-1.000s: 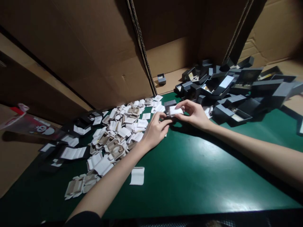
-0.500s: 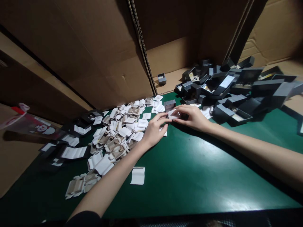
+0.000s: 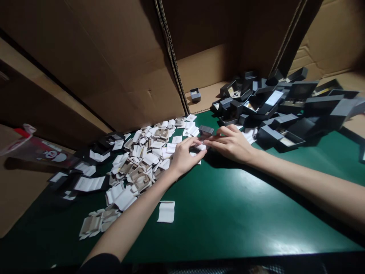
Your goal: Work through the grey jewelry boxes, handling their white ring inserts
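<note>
At the right edge of the pile of white folded cards [image 3: 151, 159], my left hand [image 3: 186, 155] has its thumb and fingers around a small white piece [image 3: 201, 147]. My right hand [image 3: 234, 144] reaches in from the other side, its fingertips touching the same piece, fingers bent and close together. The piece is mostly covered by the fingers. Just behind the fingertips is a small dark grey box [image 3: 205, 131]. A lone white card [image 3: 166, 212] lies on the green table [image 3: 228, 217] nearer to me.
Many dark boxes [image 3: 288, 114], several open, are heaped at the back right. A small open box [image 3: 195, 95] stands by the cardboard wall [image 3: 128, 68]. More black boxes with white inserts [image 3: 89, 183] and a clear bag [image 3: 49, 154] are at the left.
My right hand's fingers have shifted left and closed in over the white piece, which now shows less. The small grey box sits slightly lower, tilted. My left hand has barely moved.
</note>
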Demonstrator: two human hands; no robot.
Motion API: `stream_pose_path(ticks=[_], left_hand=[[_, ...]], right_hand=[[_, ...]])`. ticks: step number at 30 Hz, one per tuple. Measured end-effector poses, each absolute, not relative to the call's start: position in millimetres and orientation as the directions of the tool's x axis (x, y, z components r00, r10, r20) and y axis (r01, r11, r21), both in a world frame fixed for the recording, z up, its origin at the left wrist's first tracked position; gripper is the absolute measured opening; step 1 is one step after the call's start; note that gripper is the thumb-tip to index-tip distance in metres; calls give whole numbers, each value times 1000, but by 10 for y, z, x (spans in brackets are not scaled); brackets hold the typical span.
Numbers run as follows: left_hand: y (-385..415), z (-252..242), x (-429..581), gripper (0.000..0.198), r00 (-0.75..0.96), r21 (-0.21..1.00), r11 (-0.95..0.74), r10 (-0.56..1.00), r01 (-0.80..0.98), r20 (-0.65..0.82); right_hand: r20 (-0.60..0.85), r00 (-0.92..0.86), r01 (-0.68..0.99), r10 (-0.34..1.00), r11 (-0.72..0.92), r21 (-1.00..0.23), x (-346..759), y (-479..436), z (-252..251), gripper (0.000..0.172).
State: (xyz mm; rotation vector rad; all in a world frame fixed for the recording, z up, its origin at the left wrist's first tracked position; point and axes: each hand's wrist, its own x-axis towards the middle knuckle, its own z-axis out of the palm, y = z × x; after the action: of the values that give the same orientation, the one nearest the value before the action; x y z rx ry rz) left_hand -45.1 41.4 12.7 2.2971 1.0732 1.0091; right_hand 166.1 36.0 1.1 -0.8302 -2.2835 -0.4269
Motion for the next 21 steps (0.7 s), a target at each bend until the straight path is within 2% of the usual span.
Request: stream_pose_path(ticks=[3,7,10,15,21], left_hand=[[397,169,-442,3,491,553,-672,740,493,461],[386,192,-438,3,502,530,-687,726,498,470],[379,188,-437,4,512,522,-687,726,506,459],[356,174,-428,6,502,528,-684,729,503,466],[365,164,-454,10,524,524,-693,719,494,457]], right_hand=[[702,-564,634,434,772,33,1671,374,34,16],[677,-591,500,439,858,-120,1686,451,-9,20],[657,-599,468,458,866,-177,1691,482,-36,19],[683,-579,496,446,857,-139,1666,458,-12,13],[666,-592,529,453,842,-103,1627,427,30,14]])
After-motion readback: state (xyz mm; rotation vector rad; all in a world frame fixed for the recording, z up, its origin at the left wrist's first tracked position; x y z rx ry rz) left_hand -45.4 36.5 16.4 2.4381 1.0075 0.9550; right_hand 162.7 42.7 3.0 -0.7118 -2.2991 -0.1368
